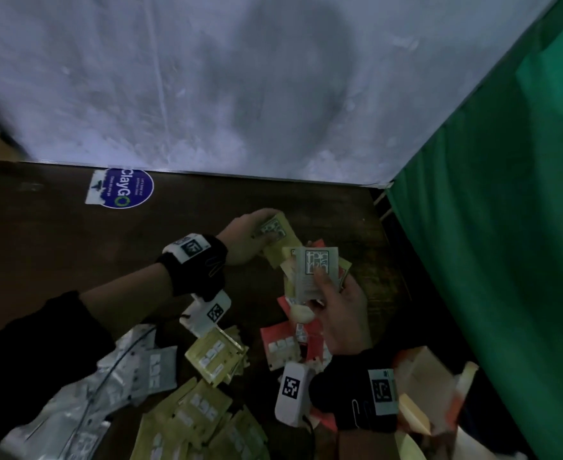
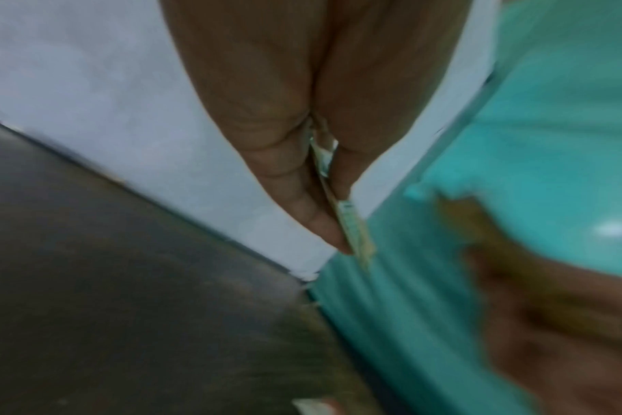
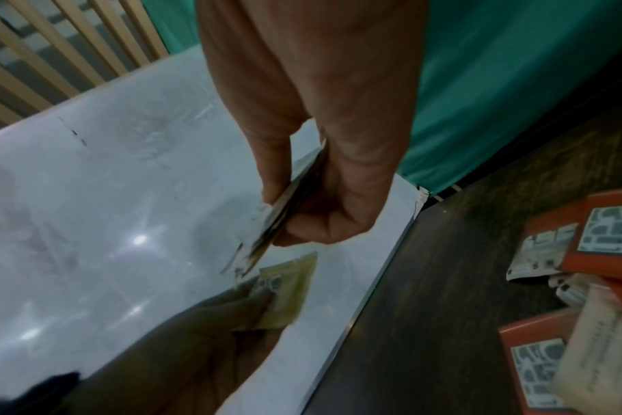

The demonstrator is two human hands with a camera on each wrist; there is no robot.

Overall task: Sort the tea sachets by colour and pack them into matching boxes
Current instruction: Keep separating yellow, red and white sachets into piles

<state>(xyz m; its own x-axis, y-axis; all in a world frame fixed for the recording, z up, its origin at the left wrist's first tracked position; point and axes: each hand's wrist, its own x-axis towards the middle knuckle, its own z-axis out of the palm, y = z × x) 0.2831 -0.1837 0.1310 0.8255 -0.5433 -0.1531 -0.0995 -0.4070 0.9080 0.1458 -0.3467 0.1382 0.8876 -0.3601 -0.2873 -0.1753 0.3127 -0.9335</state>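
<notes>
My left hand (image 1: 267,229) pinches a yellow sachet (image 1: 278,235) above the far side of the dark table (image 1: 57,244); the left wrist view shows that sachet (image 2: 354,227) edge-on between thumb and fingers (image 2: 302,207). My right hand (image 1: 320,288) grips a fanned bunch of mixed sachets with a grey one (image 1: 316,270) on top. In the right wrist view this bunch (image 3: 277,221) sits between thumb and fingers, with the yellow sachet (image 3: 290,289) just below it. Sorted heaps lie nearer me: silver (image 1: 134,370), yellow (image 1: 213,356) and red (image 1: 283,346).
An open orange and cream box (image 1: 429,390) stands at the front right; orange packs (image 3: 604,241) show in the right wrist view. A blue round sticker (image 1: 120,188) marks the far left of the table. A white panel (image 1: 207,78) backs the table and a green curtain (image 1: 506,227) closes the right.
</notes>
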